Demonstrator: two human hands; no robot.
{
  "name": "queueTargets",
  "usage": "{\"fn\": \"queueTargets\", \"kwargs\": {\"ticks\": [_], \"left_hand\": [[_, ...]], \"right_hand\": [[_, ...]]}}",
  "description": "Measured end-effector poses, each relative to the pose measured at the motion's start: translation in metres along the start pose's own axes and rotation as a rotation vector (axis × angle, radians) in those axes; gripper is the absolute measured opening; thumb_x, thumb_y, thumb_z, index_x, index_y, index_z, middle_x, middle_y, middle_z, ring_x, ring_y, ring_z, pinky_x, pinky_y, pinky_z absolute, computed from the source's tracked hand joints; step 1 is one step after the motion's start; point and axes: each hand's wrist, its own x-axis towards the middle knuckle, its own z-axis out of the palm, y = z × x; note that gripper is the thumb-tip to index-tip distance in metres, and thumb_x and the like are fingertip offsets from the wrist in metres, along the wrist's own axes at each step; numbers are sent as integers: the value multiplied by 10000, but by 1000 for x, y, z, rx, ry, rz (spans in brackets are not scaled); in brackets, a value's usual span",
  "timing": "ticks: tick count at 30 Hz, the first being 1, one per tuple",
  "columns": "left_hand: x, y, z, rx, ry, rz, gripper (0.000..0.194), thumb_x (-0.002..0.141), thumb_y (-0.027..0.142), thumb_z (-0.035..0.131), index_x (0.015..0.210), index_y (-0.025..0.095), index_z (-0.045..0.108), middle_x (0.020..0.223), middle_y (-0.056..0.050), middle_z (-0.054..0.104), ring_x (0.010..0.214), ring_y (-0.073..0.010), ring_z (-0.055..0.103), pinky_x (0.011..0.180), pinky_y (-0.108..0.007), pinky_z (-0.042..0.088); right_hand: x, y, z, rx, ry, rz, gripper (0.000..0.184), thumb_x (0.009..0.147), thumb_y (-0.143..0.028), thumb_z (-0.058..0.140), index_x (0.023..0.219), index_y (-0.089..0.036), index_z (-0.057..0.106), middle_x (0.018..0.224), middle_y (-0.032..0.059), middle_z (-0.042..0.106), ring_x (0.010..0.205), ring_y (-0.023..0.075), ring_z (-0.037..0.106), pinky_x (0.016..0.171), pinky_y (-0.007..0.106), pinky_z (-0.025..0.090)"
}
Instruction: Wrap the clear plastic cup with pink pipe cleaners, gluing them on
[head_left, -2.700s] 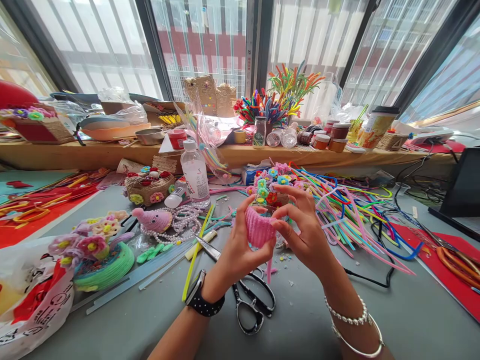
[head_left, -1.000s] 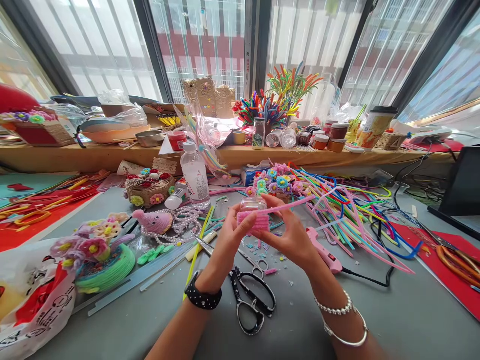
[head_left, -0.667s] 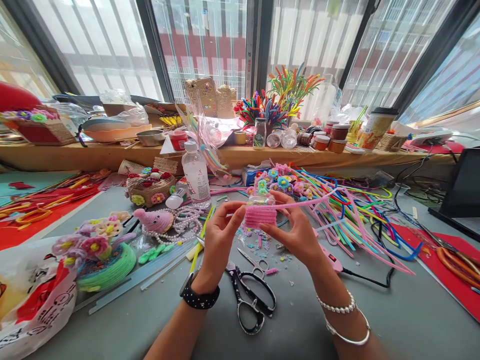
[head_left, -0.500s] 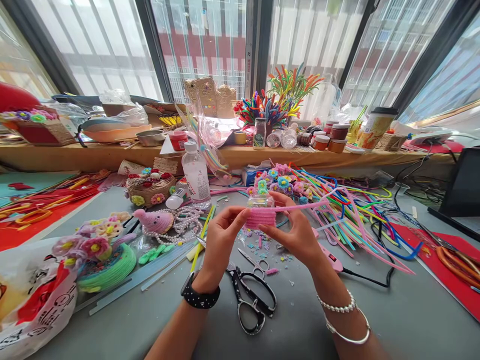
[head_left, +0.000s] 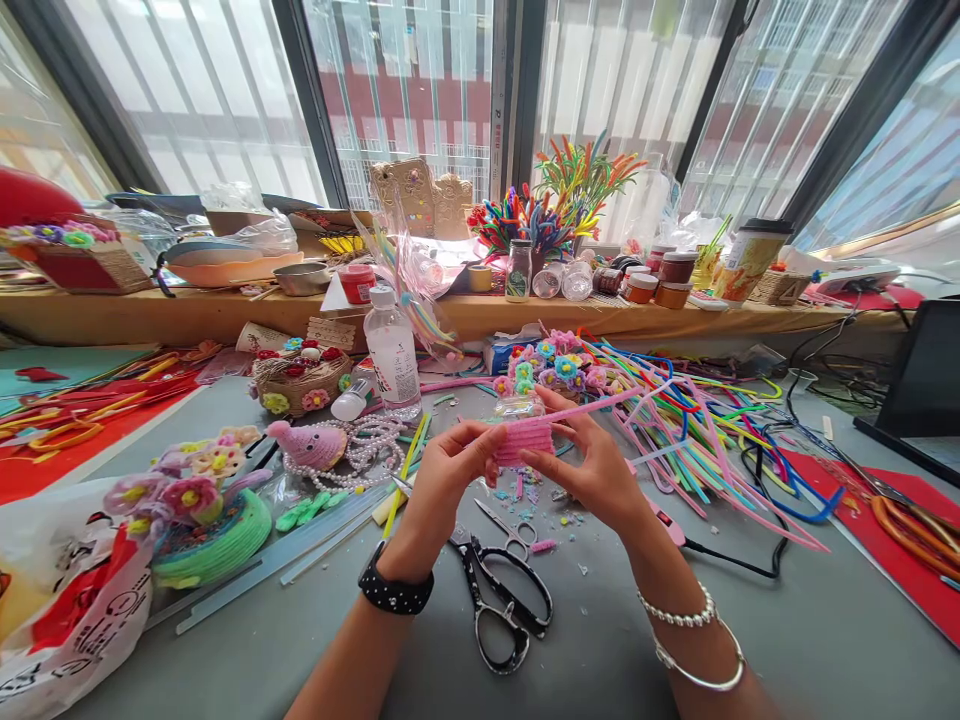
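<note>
Between my hands is a small clear jar (head_left: 517,407), its lower part wound with rows of pink pipe cleaner (head_left: 529,440). The strand's loose end sticks out to the upper right. My left hand (head_left: 446,475) pinches the pink pipe cleaner against the jar's left side with thumb and fingers. My right hand (head_left: 592,465) grips the jar from the right, thumb below and fingers behind. My fingers hide part of the jar. Below my hands lie large black-handled scissors (head_left: 472,575) and small silver scissors (head_left: 510,527).
A pink glue gun (head_left: 664,520) lies behind my right forearm. Many pipe cleaners (head_left: 705,440) spread to the right. A clear bottle (head_left: 391,350), pearl strings (head_left: 379,445) and a green flower piece (head_left: 217,535) stand left. Pink and blue scraps litter the middle.
The jar has turned from tilted towards me to upright, and the loose pink pipe cleaner now extends rightward. In the last half second, the strand's free end has tilted up slightly; both hands keep hold.
</note>
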Motion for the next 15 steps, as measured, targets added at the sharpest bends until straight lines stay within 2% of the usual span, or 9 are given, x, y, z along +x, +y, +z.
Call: {"fn": "queueTargets", "kwargs": {"ticks": [7,13,15], "left_hand": [[0,2,3,-127,30,-93,245,562,315,775,697,138,672,479,31,582,414,-58,531,412,-145,415],[1,1,4,-170,44,-128,232,535,288,794,657,128,678,512,16,626,428,-55,565,423,-127,435],[1,1,4,-173,48,-129,235,525,287,799,648,127,679,515,16,629,430,-55,571,432,-126,443]], "right_hand": [[1,2,-1,3,14,-13,675,676,-421,697,1287,-256,462,1311,93,506,1189,277,471,931,450,460],[1,4,-1,13,2,4,667,673,-407,700,1276,-243,465,1323,98,487,1198,271,455,939,449,448],[1,3,-1,44,12,0,612,686,-406,688,1243,-246,495,1306,90,499,1189,262,463,949,445,439]]}}
